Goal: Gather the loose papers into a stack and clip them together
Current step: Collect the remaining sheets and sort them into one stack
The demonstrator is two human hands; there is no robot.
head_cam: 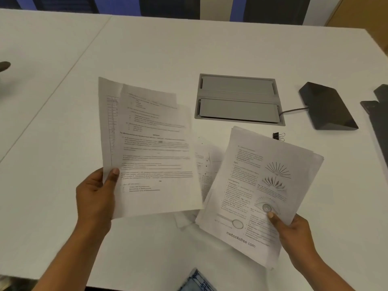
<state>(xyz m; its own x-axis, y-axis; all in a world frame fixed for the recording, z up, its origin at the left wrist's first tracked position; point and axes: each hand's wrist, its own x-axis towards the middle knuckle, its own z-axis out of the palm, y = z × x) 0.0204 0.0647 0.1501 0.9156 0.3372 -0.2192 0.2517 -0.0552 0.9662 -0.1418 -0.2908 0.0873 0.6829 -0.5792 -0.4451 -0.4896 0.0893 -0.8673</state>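
My left hand [95, 196] grips a loose bundle of printed text sheets [151, 148] by its lower left edge and holds it lifted above the white table [147, 49]. My right hand [294, 232] pinches a second bundle of papers with diagrams [258, 185] at its lower right side, tilted to the right. Between the two bundles, more loose papers [206, 164] lie flat on the table, partly hidden. A small black binder clip [278, 136] rests on the table just beyond the right bundle's top edge, apart from both hands.
A grey recessed cable hatch [238, 99] is set in the table behind the papers. A dark wedge-shaped device [327, 106] with a cable sits to its right, and dark flat objects [378, 106] lie at the right edge. The table's front edge is close to my body.
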